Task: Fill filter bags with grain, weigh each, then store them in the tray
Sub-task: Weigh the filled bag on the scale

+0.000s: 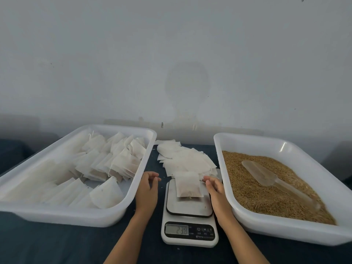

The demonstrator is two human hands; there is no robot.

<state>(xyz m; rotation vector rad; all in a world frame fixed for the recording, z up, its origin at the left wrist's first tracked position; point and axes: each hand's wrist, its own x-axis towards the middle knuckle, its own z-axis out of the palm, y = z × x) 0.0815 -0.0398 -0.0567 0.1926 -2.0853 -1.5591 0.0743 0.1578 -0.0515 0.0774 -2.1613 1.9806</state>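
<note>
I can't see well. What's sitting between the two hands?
The head view shows a filled filter bag on the scale, between left hand and right hand.

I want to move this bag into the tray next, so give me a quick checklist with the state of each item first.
1. Bag lies wholly on the scale platform: ok.
2. Left hand off the platform: ok.
3. Right hand off the bag: cannot tell, fingertips are at its edge.
4. Display readable: ok, seems to show 238, decimal unclear.
5. Room in the left tray: ok, bare floor near its right wall.
6. Bag closed: cannot tell.
</note>
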